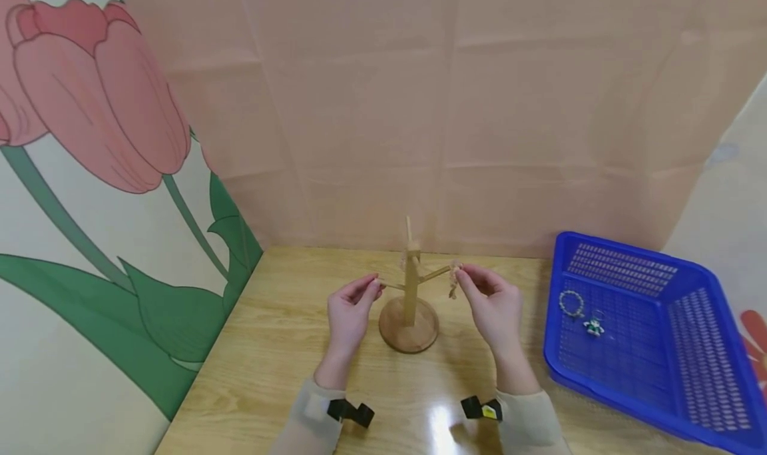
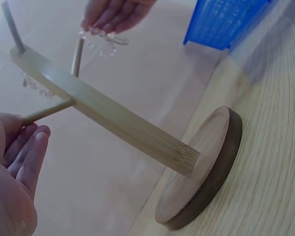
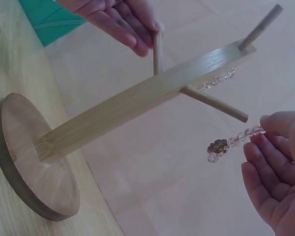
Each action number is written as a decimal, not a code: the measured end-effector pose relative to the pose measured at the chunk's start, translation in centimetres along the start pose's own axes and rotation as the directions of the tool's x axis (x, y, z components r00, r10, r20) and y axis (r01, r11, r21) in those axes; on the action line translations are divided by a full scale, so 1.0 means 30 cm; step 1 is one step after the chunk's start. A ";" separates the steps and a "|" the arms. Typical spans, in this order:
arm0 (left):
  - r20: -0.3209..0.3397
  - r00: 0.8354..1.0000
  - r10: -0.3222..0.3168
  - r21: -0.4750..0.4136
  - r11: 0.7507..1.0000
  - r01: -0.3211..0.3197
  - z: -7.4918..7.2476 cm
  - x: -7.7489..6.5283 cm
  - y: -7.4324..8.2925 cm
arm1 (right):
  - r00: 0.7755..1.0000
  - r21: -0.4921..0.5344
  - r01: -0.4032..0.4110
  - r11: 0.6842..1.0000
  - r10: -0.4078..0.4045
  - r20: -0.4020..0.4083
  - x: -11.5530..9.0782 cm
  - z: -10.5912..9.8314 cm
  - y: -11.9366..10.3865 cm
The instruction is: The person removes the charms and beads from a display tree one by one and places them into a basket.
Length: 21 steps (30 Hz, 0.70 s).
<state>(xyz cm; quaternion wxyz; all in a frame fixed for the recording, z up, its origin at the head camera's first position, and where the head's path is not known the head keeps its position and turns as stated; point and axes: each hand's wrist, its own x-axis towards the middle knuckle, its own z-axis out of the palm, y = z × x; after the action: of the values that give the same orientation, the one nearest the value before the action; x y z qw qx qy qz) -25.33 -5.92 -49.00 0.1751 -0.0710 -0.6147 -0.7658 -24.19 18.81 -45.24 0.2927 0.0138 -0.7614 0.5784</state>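
A wooden stand [image 1: 411,288] with a square post, slim pegs and a round base rises from the table. At its left peg [image 2: 49,111], my left hand [image 1: 352,308] pinches the tip between thumb and fingers. My right hand [image 1: 496,308] pinches a bracelet of clear pinkish beads [image 3: 246,135] with a dark flower-shaped charm. That bracelet hangs by the end of the right peg [image 3: 214,103]; in the right wrist view it appears apart from the tip. Behind the post shows a second beaded strand [image 3: 221,78], partly hidden.
To the right stands a blue plastic basket [image 1: 623,252]. Inside it lie a beaded bracelet [image 1: 571,304] and a small green-and-white figure charm [image 1: 594,326]. A pinkish cloth [image 1: 371,108] hangs behind the wooden table [image 1: 287,348]; a tulip-printed wall [image 1: 90,95] borders the left.
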 end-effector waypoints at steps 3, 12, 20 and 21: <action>0.002 1.000 0.000 -0.009 1.000 0.000 0.002 0.002 0.000 | 1.000 0.011 0.001 1.000 -0.001 -0.006 0.002 -0.004 -0.003; -0.012 1.000 -0.023 -0.005 1.000 0.023 0.003 -0.007 0.001 | 1.000 0.030 -0.013 0.999 0.013 -0.003 -0.008 -0.013 -0.021; -0.016 1.000 -0.017 0.007 1.000 0.017 0.005 -0.002 0.003 | 1.000 0.041 0.003 0.999 -0.003 -0.005 0.008 -0.025 0.017; -0.015 1.000 -0.014 0.006 1.000 0.014 0.005 -0.001 0.004 | 1.000 0.043 0.002 0.999 -0.002 -0.002 0.010 -0.027 0.017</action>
<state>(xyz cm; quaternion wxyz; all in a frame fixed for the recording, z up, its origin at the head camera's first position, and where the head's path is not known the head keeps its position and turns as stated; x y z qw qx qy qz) -25.28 -5.78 -48.87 0.1743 -0.0605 -0.6163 -0.7656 -24.27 19.78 -45.43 0.2936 0.0202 -0.7483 0.5944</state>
